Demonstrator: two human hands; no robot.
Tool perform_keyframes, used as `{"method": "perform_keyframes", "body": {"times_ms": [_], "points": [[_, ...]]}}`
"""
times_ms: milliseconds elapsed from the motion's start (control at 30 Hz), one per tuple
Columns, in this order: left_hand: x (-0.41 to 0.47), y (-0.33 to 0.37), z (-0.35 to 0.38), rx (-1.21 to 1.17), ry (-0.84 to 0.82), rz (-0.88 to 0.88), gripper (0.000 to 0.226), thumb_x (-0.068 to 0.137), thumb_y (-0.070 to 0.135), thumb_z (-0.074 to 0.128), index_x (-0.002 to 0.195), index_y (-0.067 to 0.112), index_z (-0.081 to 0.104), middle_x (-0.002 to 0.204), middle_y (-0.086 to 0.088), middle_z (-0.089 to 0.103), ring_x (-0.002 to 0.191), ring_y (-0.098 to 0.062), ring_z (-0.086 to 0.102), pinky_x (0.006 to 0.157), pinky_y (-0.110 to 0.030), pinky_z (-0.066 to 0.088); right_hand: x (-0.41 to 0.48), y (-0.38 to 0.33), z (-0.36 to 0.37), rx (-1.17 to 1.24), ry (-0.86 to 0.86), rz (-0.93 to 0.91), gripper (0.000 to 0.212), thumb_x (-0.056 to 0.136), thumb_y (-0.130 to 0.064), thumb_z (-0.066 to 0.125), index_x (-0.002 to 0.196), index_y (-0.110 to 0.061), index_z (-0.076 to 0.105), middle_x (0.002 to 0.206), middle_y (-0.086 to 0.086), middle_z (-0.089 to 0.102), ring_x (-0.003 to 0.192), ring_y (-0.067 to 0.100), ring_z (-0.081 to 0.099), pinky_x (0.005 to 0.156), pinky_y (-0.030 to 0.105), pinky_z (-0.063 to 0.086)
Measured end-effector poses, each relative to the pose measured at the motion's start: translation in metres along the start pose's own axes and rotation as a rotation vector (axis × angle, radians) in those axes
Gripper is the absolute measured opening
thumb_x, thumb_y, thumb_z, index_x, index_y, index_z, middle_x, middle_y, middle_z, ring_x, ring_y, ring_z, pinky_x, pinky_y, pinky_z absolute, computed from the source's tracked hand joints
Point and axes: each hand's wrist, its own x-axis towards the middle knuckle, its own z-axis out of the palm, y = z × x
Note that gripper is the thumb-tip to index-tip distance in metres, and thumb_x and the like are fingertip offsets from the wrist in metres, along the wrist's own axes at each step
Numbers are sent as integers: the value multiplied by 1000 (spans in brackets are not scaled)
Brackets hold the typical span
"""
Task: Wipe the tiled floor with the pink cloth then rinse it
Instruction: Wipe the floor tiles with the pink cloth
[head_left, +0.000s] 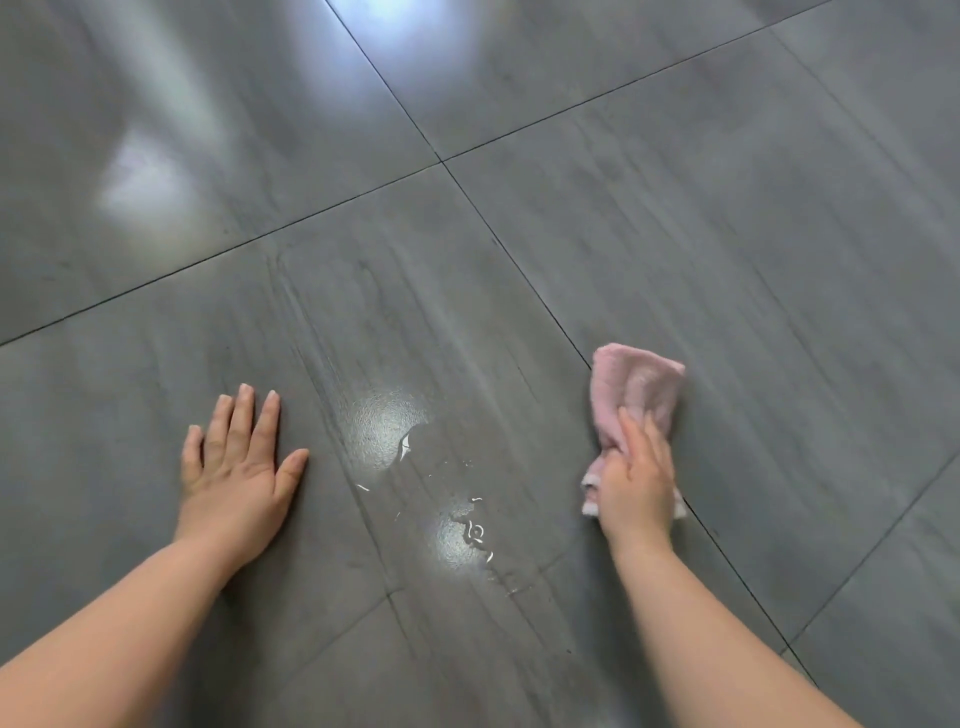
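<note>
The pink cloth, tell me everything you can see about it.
The pink cloth is pale pink, soft and towel-like, with a whitish edge at its near end. It is bunched up, not spread flat. The right hand grips its near half, fingers curled over it, while the far half fans out past the hand against the grey tiled floor. It lies over a dark grout line, to the right of the shiny wet patch. Nothing else touches it.

left hand (236, 467): bare, short nails | right hand (636, 483): bare | forearms (104, 639): bare to frame edge
</note>
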Motion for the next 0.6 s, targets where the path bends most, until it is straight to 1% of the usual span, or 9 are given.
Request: {"method": "perform_keyframes", "body": {"times_ms": [67, 100, 200, 300, 367, 433, 500, 567, 600], "points": [[-2, 0, -1, 7, -20, 5, 69, 81, 48, 18, 143, 18, 10, 156, -6, 2, 144, -18, -5, 97, -10, -29, -14, -27, 27, -15, -144, -178, 72, 69, -30, 19, 127, -4, 53, 143, 15, 43, 136, 31, 32, 113, 38, 18], [-1, 0, -2, -1, -51, -3, 63, 87, 46, 20, 143, 19, 9, 156, -5, 0, 144, -18, -6, 101, -13, -27, -25, -43, 38, -50, -261, -261, 74, 68, -33, 17, 130, -10, 51, 147, 10, 38, 139, 28, 28, 114, 39, 14], [1, -3, -10, -60, -138, -8, 55, 95, 30, 33, 143, 20, 9, 156, -5, -1, 144, -19, -6, 115, -30, -8, -64, -72, 65, -166, -544, -456, 77, 66, -35, 11, 136, -27, 41, 156, -4, 18, 144, 18, 9, 116, 39, -2], [-6, -16, -21, -85, -128, 2, 53, 94, 23, 37, 143, 17, 17, 156, -8, 8, 144, -23, 3, 116, -37, 2, -75, -74, 68, -210, -613, -548, 80, 65, -34, 7, 137, -27, 40, 156, -3, 15, 144, 18, 7, 117, 39, -4], [-20, -33, -27, -134, -88, -129, 53, 93, 19, 39, 142, 14, 20, 155, -10, 12, 144, -26, 7, 116, -39, 5, -76, -71, 66, -202, -623, -506, 72, 69, -27, 16, 136, -27, 42, 156, -4, 17, 144, 15, 11, 116, 33, -2], [-37, -49, -27, -129, -90, -193, 51, 93, 18, 38, 141, 13, 22, 155, -11, 12, 144, -26, 7, 117, -39, 5, -90, -71, 68, -183, -617, -496, 71, 69, -30, 16, 132, -24, 48, 153, 0, 28, 142, 19, 22, 117, 35, 6], [-45, -58, -25, -155, -104, -180, 48, 94, 16, 37, 140, 12, 26, 154, -12, 15, 144, -27, 9, 117, -39, 5, -120, -72, 68, -265, -619, -671, 65, 64, -31, 22, 112, -22, 65, 134, 6, 56, 124, 27, 51, 107, 50, 32], [-44, -60, -27, -207, -75, -173, 46, 94, 13, 37, 139, 9, 29, 153, -14, 20, 143, -28, 13, 116, -41, 9, -152, -61, 73, -456, -727, -842, 52, 58, -34, 31, 94, -35, 70, 112, -6, 70, 102, 20, 67, 88, 51, 51], [-43, -61, -28, -212, -61, -167, 46, 93, 12, 37, 139, 8, 29, 152, -15, 21, 142, -29, 15, 117, -42, 11, -166, -53, 75, -551, -728, -929, 51, 57, -37, 34, 94, -40, 69, 112, -11, 70, 101, 17, 67, 90, 49, 50]]}}
